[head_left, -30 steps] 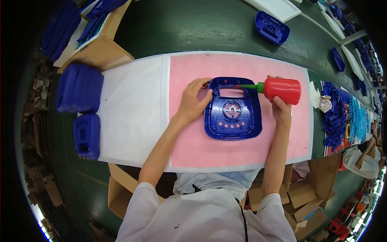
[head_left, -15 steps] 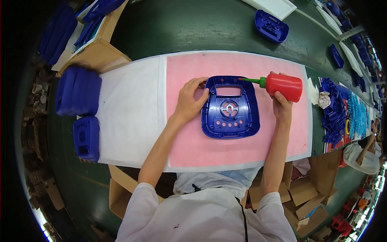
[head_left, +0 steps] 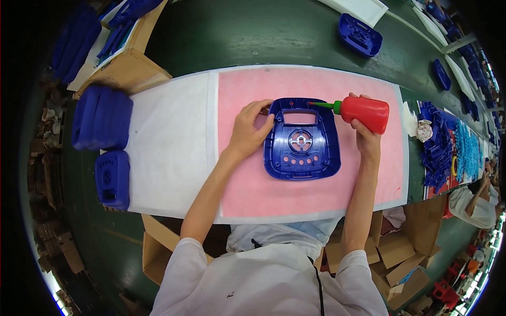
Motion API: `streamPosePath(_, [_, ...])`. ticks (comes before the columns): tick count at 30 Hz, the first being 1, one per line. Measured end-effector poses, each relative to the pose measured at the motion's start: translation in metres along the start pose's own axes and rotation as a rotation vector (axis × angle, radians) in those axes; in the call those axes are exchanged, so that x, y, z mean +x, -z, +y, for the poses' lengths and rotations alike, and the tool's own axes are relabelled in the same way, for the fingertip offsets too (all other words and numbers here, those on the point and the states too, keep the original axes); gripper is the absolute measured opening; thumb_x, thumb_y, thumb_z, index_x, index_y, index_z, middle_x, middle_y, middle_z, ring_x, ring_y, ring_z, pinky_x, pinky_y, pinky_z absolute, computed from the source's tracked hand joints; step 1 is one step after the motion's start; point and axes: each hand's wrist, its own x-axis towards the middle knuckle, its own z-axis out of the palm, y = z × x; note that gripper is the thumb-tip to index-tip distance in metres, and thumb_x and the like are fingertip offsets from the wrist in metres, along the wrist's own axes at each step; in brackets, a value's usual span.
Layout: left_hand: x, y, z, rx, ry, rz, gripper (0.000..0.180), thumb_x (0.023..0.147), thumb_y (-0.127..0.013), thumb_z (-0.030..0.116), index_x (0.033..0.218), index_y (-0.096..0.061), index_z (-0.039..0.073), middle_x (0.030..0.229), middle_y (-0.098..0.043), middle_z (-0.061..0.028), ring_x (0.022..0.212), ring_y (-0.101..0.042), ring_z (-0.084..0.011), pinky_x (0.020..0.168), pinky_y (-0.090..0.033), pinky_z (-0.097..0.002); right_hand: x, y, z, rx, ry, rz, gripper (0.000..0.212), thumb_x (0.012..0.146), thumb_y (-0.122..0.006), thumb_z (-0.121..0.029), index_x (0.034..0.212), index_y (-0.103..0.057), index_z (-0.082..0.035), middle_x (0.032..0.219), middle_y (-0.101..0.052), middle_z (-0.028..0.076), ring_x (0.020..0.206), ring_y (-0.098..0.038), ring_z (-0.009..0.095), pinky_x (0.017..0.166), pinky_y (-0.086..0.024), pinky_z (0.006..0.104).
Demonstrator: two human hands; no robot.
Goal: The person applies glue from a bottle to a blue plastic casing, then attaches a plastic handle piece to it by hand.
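Note:
A blue plastic housing (head_left: 302,163) lies on the pink sheet, its hollow side up, showing a rectangular cutout, a round central opening and a row of small holes. My left hand (head_left: 252,129) grips its upper left rim between thumb and fingers. In my right hand (head_left: 368,138) is a red squeeze bottle (head_left: 365,112) with a green nozzle, tipped sideways. The nozzle's thin tip reaches over the housing's far edge, beside a small post; whether it touches, I cannot tell.
Stacked blue housings (head_left: 101,118) stand left of the white sheet (head_left: 168,152). Another housing (head_left: 360,35) sits on the green surface beyond. Dark blue strips (head_left: 436,142) and light blue pieces (head_left: 466,152) are piled at right. Open cardboard boxes (head_left: 398,247) stand below the table edge.
My right hand has shifted the red bottle slightly left, bringing its nozzle tip further over the housing. A housing on the far green surface has moved a little to the right.

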Motion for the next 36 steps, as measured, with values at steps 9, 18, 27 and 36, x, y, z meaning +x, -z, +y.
streamPosePath(9, [0.0004,0.0005,0.0004,0.018,-0.007,0.016,0.03,0.085,-0.064,0.01,0.112,-0.062,0.0,0.1,-0.066,-0.0141,0.089,-0.064,-0.0256,0.084,-0.049,-0.0354,-0.0002,-0.0039,-0.0041,-0.02,-0.021,0.012,0.066,0.071,-0.074,0.008,0.131,-0.047,0.0,0.132,-0.055,0.024,0.123,-0.054,0.032,0.105,-0.044,0.0415])
streamPosePath(18, [0.0011,-0.0003,-0.001,-0.004,-0.009,0.008,0.029,0.085,-0.064,0.01,0.113,-0.062,0.0,0.101,-0.066,-0.0143,0.089,-0.064,-0.0252,0.085,-0.049,-0.0353,0.0007,-0.002,-0.0024,-0.025,-0.016,0.006,0.067,0.07,-0.074,0.008,0.131,-0.047,0.001,0.133,-0.055,0.024,0.123,-0.055,0.032,0.105,-0.044,0.0415])
streamPosePath(27, [0.0011,-0.0002,-0.0018,0.006,-0.004,0.002,0.031,0.084,-0.064,0.01,0.113,-0.062,0.0,0.101,-0.066,-0.015,0.089,-0.065,-0.0256,0.085,-0.049,-0.0354,0.0004,-0.0027,-0.0033,-0.053,-0.006,-0.008,0.067,0.069,-0.075,0.008,0.131,-0.047,0.001,0.132,-0.056,0.023,0.122,-0.055,0.032,0.104,-0.045,0.0413])
streamPosePath(36, [-0.0003,-0.0001,-0.0029,0.007,-0.008,0.004,0.03,0.085,-0.064,0.01,0.113,-0.062,0.0,0.101,-0.066,-0.0146,0.089,-0.064,-0.0256,0.084,-0.049,-0.0355,-0.001,0.0002,-0.0027,-0.052,0.021,-0.015,0.067,0.069,-0.075,0.008,0.129,-0.048,-0.001,0.13,-0.057,0.022,0.122,-0.056,0.031,0.102,-0.047,0.0407])
